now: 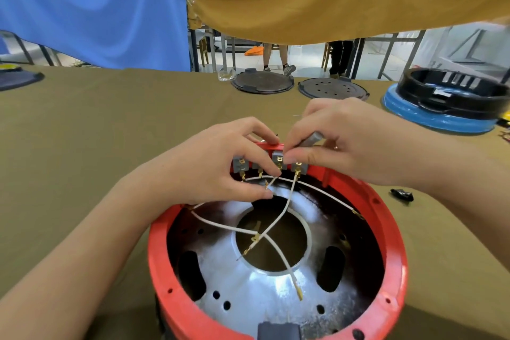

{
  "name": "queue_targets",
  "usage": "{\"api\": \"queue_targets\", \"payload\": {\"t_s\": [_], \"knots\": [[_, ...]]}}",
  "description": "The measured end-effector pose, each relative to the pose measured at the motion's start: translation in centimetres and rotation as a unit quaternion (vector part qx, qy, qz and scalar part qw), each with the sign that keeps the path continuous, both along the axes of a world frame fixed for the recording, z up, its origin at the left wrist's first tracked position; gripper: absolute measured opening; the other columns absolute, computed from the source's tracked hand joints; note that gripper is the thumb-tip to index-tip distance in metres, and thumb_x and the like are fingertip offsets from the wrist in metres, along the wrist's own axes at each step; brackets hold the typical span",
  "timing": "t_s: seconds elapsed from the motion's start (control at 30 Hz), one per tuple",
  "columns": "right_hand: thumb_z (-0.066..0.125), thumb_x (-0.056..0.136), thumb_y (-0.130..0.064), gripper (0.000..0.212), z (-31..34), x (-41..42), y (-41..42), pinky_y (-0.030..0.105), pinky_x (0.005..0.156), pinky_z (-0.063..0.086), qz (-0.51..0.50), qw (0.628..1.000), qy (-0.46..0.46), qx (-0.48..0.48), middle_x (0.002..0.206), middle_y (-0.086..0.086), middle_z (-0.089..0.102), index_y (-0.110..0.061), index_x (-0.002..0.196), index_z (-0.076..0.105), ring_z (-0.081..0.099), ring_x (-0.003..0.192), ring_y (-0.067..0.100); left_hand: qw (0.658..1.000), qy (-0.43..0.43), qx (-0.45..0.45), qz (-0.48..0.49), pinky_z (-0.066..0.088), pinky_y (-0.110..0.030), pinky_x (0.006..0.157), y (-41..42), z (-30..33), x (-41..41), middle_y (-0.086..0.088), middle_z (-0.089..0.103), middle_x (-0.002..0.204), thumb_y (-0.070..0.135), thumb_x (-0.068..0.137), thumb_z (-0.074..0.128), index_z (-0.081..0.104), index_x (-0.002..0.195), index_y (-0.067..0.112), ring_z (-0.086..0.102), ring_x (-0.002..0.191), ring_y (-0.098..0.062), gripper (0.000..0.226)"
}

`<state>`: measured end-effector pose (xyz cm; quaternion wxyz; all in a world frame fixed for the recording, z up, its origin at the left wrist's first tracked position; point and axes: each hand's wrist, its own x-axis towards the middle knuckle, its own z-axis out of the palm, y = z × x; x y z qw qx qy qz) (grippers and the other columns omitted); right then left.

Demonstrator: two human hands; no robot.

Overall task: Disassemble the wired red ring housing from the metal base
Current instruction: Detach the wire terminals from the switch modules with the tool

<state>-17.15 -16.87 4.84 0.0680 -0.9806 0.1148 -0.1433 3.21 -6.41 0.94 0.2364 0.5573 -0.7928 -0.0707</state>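
The red ring (397,234) is being worked on at the near edge of the counter (82,124), seated round the metal base (265,292), with white wires (276,222) crossing its open middle. At its far rim a row of grey terminal blocks (240,164) is being attended to by both hands. A brass spade connector could be bent, or a thin wire torn from its crimp, if it is being pulled at an angle rather than straight off; loose wire ends could also be snagged when the ring is being lifted. The left hand (218,163) is being reached in from the near left, fingers curled, fingertips pinching at a wire below the blocks. The right hand (339,143) is being brought over the rim from the right, thumb and forefinger pressed on a block, a small grey piece (311,138) being held in its curled fingers. Dark discs (262,83) are lying well beyond.
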Motion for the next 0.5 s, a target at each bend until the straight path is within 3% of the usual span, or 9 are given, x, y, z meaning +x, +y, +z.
{"api": "queue_targets", "payload": {"t_s": [0.1, 0.17, 0.2, 0.27, 0.33, 0.5], "knots": [[0.052, 0.085, -0.056, 0.031, 0.0, 0.5, 0.0, 0.013, 0.057, 0.042, -0.023, 0.998, -0.019, 0.054, 0.077, -0.009, 0.066, -0.032, 0.090, 0.073, 0.057, 0.064, -0.004, 1.000, -0.005, -0.001, 0.002, 0.045, -0.038, 0.101, 0.0, 0.0, 0.0, 0.014, 0.052, 0.128, 0.051, 0.075, 0.072, 0.077, 0.100, 0.038, 0.054, 0.118, -0.003, 0.029], [0.056, 0.086, -0.054, 0.029, 0.2, 0.9, -0.4, 0.029, 0.057, 0.051, -0.043, 0.991, -0.036, 0.121, 0.072, -0.006, 0.071, -0.030, 0.084, 0.073, 0.059, 0.055, 0.010, 1.000, -0.005, 0.001, 0.004, 0.045, -0.038, 0.100, 0.0, -0.1, 0.0, 0.015, 0.052, 0.128, 0.050, 0.075, 0.073, 0.076, 0.100, 0.039, 0.054, 0.117, -0.003, 0.028], [0.058, 0.087, -0.053, 0.029, 0.3, 1.0, -0.6, 0.041, 0.065, 0.055, -0.051, 0.988, -0.040, 0.142, 0.071, -0.005, 0.072, -0.028, 0.082, 0.073, 0.063, 0.061, 0.018, 1.000, -0.003, 0.001, 0.004, 0.045, -0.038, 0.100, 0.0, -0.1, 0.1, 0.014, 0.052, 0.128, 0.050, 0.075, 0.073, 0.076, 0.100, 0.039, 0.054, 0.116, -0.003, 0.028], [0.060, 0.090, -0.047, 0.029, 0.1, 1.3, -0.9, 0.051, 0.069, 0.055, -0.057, 0.982, -0.046, 0.174, 0.071, -0.003, 0.072, -0.023, 0.081, 0.074, 0.067, 0.072, 0.032, 1.000, -0.002, 0.002, 0.006, 0.046, -0.039, 0.101, 0.0, -0.1, 0.1, 0.014, 0.052, 0.129, 0.051, 0.075, 0.073, 0.076, 0.100, 0.039, 0.054, 0.118, -0.003, 0.028], [0.061, 0.094, -0.041, 0.027, 0.0, 1.4, -1.1, 0.049, 0.070, 0.056, -0.061, 0.978, -0.056, 0.194, 0.071, -0.005, 0.073, -0.021, 0.081, 0.074, 0.068, 0.074, 0.030, 1.000, 0.000, 0.005, 0.005, 0.046, -0.039, 0.101, 0.0, -0.1, 0.1, 0.014, 0.052, 0.131, 0.052, 0.075, 0.072, 0.076, 0.100, 0.039, 0.053, 0.120, -0.004, 0.028], [0.061, 0.096, -0.036, 0.028, -0.1, 1.3, -1.6, 0.018, 0.057, 0.055, -0.077, 0.964, -0.071, 0.244, 0.068, -0.002, 0.072, -0.014, 0.085, 0.074, 0.069, 0.068, 0.012, 1.000, 0.008, -0.001, 0.001, 0.046, -0.040, 0.102, 0.0, -0.1, 0.0, 0.014, 0.054, 0.130, 0.047, 0.075, 0.074, 0.077, 0.099, 0.037, 0.055, 0.120, -0.006, 0.026]]}}
